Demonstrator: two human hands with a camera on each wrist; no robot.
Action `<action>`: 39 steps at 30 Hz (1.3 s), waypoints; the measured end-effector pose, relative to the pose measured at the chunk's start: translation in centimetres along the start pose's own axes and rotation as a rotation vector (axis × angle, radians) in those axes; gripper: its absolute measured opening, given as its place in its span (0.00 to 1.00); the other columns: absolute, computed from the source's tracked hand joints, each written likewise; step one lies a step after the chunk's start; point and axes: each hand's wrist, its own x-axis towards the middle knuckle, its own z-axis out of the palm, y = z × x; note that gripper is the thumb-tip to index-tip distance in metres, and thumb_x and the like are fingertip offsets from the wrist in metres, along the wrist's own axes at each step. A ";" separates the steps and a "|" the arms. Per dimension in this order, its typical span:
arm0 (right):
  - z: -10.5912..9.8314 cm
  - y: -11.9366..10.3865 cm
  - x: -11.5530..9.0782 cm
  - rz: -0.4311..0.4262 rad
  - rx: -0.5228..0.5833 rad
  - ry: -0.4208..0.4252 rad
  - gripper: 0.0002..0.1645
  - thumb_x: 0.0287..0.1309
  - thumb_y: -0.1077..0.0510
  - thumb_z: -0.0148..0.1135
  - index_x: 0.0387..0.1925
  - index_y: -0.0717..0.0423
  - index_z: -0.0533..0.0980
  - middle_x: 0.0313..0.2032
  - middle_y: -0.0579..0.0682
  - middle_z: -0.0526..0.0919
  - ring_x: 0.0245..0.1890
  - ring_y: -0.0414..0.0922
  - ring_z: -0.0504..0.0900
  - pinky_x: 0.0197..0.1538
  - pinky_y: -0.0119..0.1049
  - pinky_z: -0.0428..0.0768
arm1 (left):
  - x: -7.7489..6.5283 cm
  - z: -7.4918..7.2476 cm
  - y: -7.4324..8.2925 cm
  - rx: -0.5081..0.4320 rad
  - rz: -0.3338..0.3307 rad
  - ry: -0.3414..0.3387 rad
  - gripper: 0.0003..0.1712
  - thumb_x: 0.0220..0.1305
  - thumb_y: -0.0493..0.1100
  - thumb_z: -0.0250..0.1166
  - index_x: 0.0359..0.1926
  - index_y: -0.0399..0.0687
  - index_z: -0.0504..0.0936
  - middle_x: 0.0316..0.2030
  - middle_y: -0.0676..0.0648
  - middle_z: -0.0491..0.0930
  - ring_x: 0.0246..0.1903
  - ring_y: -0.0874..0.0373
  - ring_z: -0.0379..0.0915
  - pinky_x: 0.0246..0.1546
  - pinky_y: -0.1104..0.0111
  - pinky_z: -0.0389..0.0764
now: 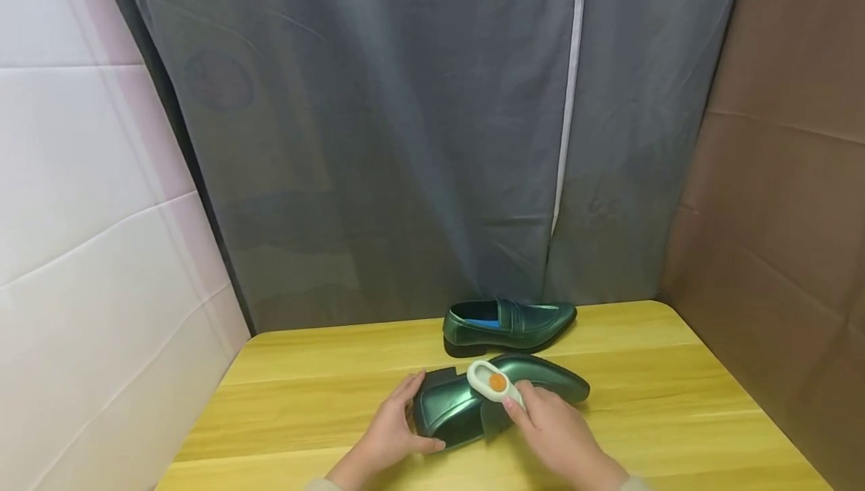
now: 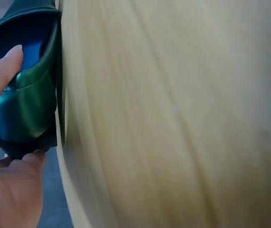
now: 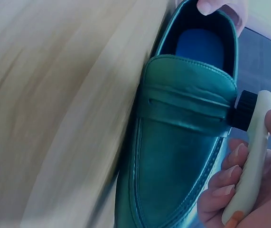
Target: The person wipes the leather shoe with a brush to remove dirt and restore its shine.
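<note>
A shiny dark green loafer lies tipped on its side near the table's front, toe to the right. My left hand grips it at the heel; in the left wrist view the thumb reaches into the opening over the blue insole and the fingers go under the heel. My right hand holds a small brush by its white handle, which carries an orange spot. Black bristles meet the loafer's side beside the strap across its upper.
A second green loafer stands upright at the table's back edge, toe to the right. Beneath both is a yellow wood-grain table. A grey curtain hangs behind, with a white panel left and a brown one right.
</note>
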 end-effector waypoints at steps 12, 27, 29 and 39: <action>0.8 -2.2 0.2 -0.099 -0.085 -0.046 0.21 0.74 0.37 0.50 0.47 0.48 0.77 0.27 0.38 0.76 0.29 0.38 0.75 0.28 0.36 0.74 | -0.7 -1.1 0.4 0.029 0.005 -0.096 0.71 0.38 0.51 0.86 0.78 0.38 0.54 0.74 0.28 0.56 0.70 0.31 0.60 0.69 0.39 0.63; 2.8 -6.0 0.3 -0.237 -0.235 -0.146 0.26 0.71 0.33 0.50 0.43 0.49 0.79 0.29 0.44 0.81 0.30 0.43 0.79 0.26 0.39 0.76 | -0.7 -2.0 1.1 0.118 0.024 -0.117 0.67 0.41 0.59 0.83 0.75 0.34 0.59 0.72 0.33 0.61 0.68 0.31 0.62 0.64 0.37 0.69; 3.0 -6.4 0.3 -0.239 -0.255 -0.134 0.27 0.71 0.33 0.50 0.47 0.50 0.79 0.31 0.46 0.83 0.32 0.45 0.81 0.26 0.40 0.78 | -0.6 -2.1 1.2 0.123 0.028 -0.122 0.67 0.41 0.58 0.83 0.75 0.33 0.60 0.71 0.32 0.63 0.67 0.32 0.65 0.63 0.38 0.71; 3.3 -6.2 0.2 -0.274 -0.262 -0.074 0.22 0.70 0.32 0.52 0.44 0.43 0.77 0.27 0.44 0.80 0.28 0.42 0.78 0.23 0.37 0.75 | -1.0 -2.5 1.6 0.091 0.003 -0.131 0.65 0.43 0.55 0.83 0.75 0.34 0.59 0.73 0.29 0.60 0.69 0.27 0.60 0.65 0.33 0.66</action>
